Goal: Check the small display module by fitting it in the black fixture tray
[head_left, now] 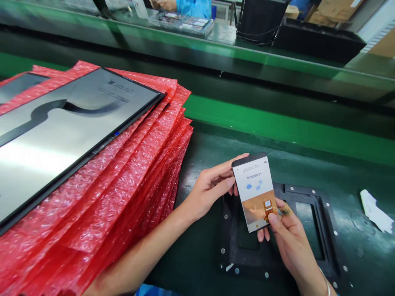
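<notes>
My left hand and my right hand both hold a small flat display panel. Its white back shows printed text, blue stamps and a copper-coloured flex section near the lower end. The left fingers grip the upper left edge. My right thumb presses on the flex part at the lower right, with fingers behind. Under the panel and the right hand lies a black frame-shaped fixture with openings and several round metal studs, partly hidden by the hand.
To the left rises a stack of red bubble-wrap sheets with a large screen panel on top. A torn white scrap lies at the right. Across the green line, a clear tray and black bins stand near a person in blue.
</notes>
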The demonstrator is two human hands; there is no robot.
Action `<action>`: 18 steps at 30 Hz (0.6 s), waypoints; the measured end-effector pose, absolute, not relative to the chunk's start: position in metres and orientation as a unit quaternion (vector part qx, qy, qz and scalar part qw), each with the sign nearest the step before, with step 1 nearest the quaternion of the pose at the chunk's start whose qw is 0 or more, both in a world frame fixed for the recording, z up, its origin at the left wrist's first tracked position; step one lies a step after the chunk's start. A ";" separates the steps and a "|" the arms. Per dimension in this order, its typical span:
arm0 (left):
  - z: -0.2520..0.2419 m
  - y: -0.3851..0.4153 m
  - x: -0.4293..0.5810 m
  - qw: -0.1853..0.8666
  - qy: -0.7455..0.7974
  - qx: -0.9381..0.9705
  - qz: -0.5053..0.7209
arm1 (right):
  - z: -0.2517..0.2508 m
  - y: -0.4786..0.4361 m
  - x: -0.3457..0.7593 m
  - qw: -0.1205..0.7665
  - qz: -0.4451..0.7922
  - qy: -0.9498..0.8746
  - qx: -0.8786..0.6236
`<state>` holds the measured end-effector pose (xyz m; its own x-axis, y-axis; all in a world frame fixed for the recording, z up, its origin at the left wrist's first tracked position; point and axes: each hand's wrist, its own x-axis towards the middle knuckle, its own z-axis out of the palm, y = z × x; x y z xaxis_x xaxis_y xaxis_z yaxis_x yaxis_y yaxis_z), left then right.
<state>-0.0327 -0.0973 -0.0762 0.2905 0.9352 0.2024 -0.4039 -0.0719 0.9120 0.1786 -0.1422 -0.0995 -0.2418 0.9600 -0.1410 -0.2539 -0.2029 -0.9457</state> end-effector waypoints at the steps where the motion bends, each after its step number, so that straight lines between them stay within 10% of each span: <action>1: -0.076 -0.097 -0.033 0.621 0.274 0.502 0.537 | -0.100 -0.142 0.178 0.458 0.660 -0.434 -0.408; 11: -0.076 -0.094 -0.035 0.606 0.304 0.488 0.551 | -0.102 -0.143 0.183 0.464 0.595 -0.511 -0.412; 18: -0.095 -0.083 -0.023 0.696 0.331 0.397 0.499 | -0.093 -0.150 0.189 0.451 0.126 -0.722 -0.509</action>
<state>-0.0233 -0.0829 -0.0948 0.2828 0.9570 -0.0653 -0.4307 0.1875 0.8828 0.1888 -0.1500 -0.0926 -0.0754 0.8489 0.5232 0.6220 0.4501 -0.6407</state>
